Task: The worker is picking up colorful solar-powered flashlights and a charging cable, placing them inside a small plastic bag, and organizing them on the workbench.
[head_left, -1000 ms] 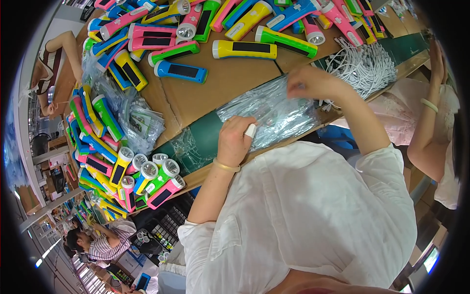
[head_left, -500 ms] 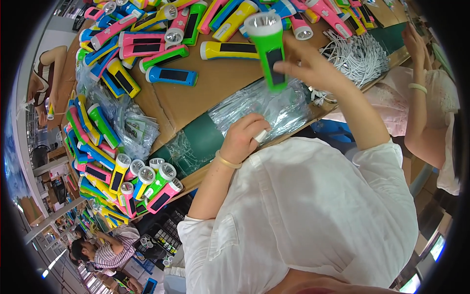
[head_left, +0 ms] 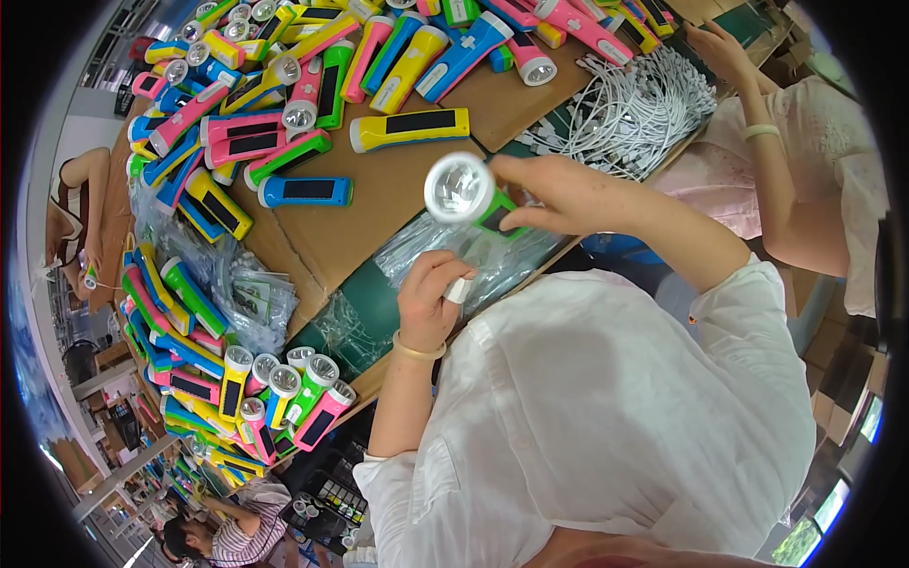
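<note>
My right hand (head_left: pixel 559 194) grips a green flashlight (head_left: pixel 464 189) by its body, above the table, with the round lens turned up toward me. Just below it my left hand (head_left: pixel 431 298), with white tape on one finger, is curled on a stack of clear plastic bags (head_left: pixel 492 256) near the table's edge and pinches the top one. The bags lie partly on a brown cardboard sheet (head_left: pixel 379 208).
Many coloured flashlights are heaped across the far and left table, with a yellow one (head_left: pixel 409 128) and a blue one (head_left: pixel 305 191) lying apart. Several stand upright at the near-left edge (head_left: pixel 284 388). White cables (head_left: pixel 634 109) lie at right, by a co-worker's hand (head_left: pixel 720 47).
My right hand picked up the green flashlight, brought it nearer over the bags and tipped its lens toward me. My left hand stayed on the plastic bags.
</note>
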`<state>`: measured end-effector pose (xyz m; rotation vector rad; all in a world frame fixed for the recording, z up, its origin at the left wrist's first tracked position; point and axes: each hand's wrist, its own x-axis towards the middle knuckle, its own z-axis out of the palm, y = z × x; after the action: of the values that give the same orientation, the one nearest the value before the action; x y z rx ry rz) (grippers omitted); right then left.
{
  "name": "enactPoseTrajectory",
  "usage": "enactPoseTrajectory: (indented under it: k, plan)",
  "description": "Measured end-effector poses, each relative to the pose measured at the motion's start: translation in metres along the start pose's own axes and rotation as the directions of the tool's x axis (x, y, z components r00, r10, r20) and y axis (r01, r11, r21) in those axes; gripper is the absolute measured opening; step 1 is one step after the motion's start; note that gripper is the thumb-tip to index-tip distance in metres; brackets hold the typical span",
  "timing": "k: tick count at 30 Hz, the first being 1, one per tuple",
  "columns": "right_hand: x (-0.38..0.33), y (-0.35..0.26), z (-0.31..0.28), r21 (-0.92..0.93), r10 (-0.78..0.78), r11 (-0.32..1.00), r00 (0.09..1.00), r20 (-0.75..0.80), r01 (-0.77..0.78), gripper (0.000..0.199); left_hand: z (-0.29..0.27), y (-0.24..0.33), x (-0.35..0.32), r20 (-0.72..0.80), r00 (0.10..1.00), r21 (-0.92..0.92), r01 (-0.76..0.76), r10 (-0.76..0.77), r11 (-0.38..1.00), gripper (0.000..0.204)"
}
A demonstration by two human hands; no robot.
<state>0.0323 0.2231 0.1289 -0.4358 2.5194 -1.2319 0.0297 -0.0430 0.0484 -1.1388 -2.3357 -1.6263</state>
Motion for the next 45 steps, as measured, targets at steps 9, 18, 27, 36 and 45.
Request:
enactPoseTrajectory:
  k: [9,18,27,36,45]
  plan:
    - [0.001,0.037,0.046,0.226,-0.022,0.974,0.991,0.134,-0.009,0.041,0.01,0.006,0.002,-0.182,0.981,0.031,-0.061,0.066,0.998,0.019]
    - [-0.01,0.01,0.035,-0.548,-0.057,0.824,0.984,0.171,0.143,0.031,-0.012,-0.002,0.01,0.039,0.995,-0.062,-0.086,0.088,0.994,0.018]
    - [-0.01,0.067,-0.009,-0.676,-0.099,0.727,0.954,-0.283,-0.125,0.023,-0.005,-0.015,0.008,0.107,0.993,0.073,0.035,-0.043,0.997,0.019]
    - [-0.019,0.137,-0.047,-0.675,0.223,0.441,0.801,-0.555,-0.591,0.016,-0.004,-0.018,0.011,0.097,0.995,0.074,0.006,-0.013,0.997,0.017]
    - [-0.03,0.016,-0.027,-0.381,-0.291,0.92,0.809,-0.51,0.09,0.015,-0.007,-0.016,0.005,0.097,0.995,0.102,0.007,-0.016,0.995,0.019]
